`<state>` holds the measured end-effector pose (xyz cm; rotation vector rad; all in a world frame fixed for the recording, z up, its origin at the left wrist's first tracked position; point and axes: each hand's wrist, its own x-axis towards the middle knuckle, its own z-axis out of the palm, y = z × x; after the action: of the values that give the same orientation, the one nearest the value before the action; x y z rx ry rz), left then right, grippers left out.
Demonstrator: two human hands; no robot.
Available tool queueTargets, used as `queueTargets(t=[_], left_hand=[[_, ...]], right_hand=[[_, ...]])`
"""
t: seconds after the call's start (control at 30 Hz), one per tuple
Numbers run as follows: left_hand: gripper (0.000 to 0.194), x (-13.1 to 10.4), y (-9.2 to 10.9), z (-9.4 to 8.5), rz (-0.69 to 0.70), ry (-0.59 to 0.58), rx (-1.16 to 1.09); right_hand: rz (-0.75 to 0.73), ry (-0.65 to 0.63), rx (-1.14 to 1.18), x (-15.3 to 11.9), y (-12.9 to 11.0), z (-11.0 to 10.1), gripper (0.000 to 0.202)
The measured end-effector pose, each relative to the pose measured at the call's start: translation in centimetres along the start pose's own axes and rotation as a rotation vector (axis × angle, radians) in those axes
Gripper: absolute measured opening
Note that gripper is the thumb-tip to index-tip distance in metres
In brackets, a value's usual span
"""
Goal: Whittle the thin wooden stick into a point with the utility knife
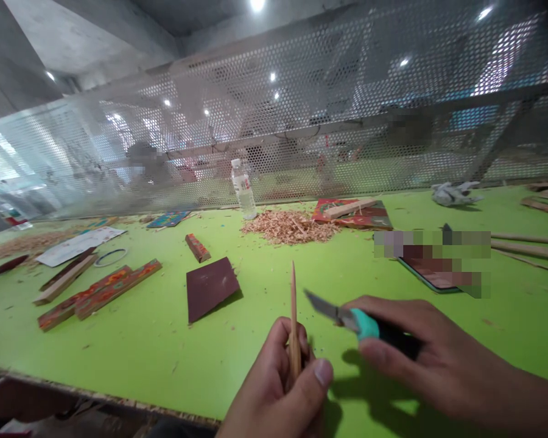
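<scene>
Low in the head view, my left hand [285, 383] is closed around a slim wooden stick [294, 304], which stands up and narrows to a point at its top. My right hand [420, 353] grips a utility knife [368, 325] with a dark handle and a teal band. Its bare blade points up and left, a short gap to the right of the stick. Beyond my left hand, a dark brown sheet that looks like sandpaper [212, 287] lies on the green table [164, 365], one edge lifted.
Wood shavings [287, 227] are heaped beside a water bottle [243, 190]. Painted wood blocks [119, 289] lie at left, near a ring [111, 257]. A phone [432, 267], partly blurred, rests beyond my right hand. A perforated metal screen [256, 128] runs along the back.
</scene>
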<state>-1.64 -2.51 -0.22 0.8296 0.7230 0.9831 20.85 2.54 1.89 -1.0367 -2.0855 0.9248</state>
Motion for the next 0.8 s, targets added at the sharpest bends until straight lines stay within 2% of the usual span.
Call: queueTargets(t=[0.1, 0.27, 0.4, 0.47, 0.57, 0.63, 0.8], left_hand=[[0.045, 0.1, 0.2, -0.1, 0.077, -0.082, -0.008], [0.053, 0.0, 0.6, -0.5, -0.029, -0.081, 0.14], [0.059, 0.0, 1.2, 0.1, -0.035, -0.075, 0.211], [0.062, 0.1, 1.1, 0.3, -0.009, -0.049, 0.264], [0.059, 0.2, 0.5, 0.2, 0.048, 0.006, 0.309], [0.051, 0.1, -0.3, -0.1, 0.069, 0.057, 0.322], [0.026, -0.4, -2.6, -1.6, 0.116, 0.236, 0.388]], right_hand=[[-0.105, -0.14, -0.12, -0.1, -0.1, -0.1, 0.036], [-0.178, -0.246, -0.238, 0.1, 0.1, 0.2, 0.041], [-0.192, -0.287, -0.274, -0.1, -0.1, 0.6, 0.043], [-0.224, -0.278, -0.306, -0.2, 0.0, 0.7, 0.044], [-0.296, -0.238, -0.403, -0.3, 0.2, 0.6, 0.034], [-0.348, -0.19, -0.48, -0.5, 0.5, 0.5, 0.032], [-0.431, -0.078, -0.593, -0.9, 1.0, 0.6, 0.04]])
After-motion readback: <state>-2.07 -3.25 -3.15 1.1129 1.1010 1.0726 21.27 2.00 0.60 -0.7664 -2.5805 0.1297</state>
